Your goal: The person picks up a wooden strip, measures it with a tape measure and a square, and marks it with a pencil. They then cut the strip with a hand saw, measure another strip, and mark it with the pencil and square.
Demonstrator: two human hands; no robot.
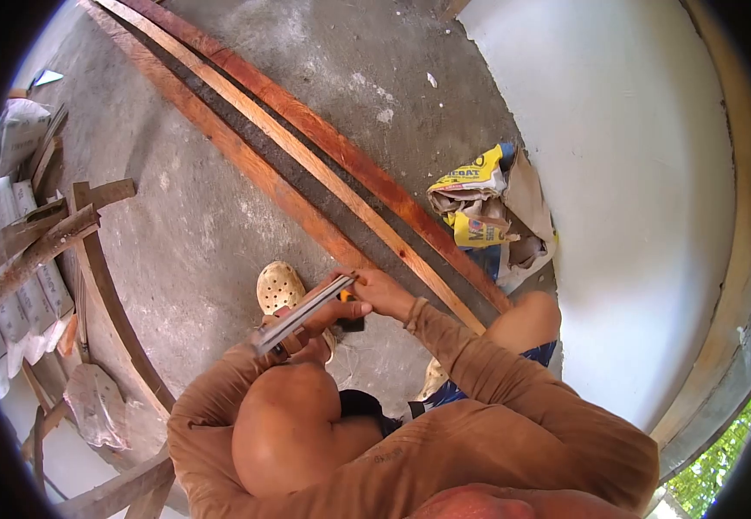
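Left hand (313, 327): fingers clenched round the lower half of the metal strip (302, 313).
Right hand (382, 291): fingertips pinch the strip's upper end.
Metal strip: slanted between both hands, just beside the near end of the wooden planks (306, 147).
Black-and-yellow object (351, 322): under the right hand, mostly hidden.
Sandal (277, 286): beside the planks, left of the strip.
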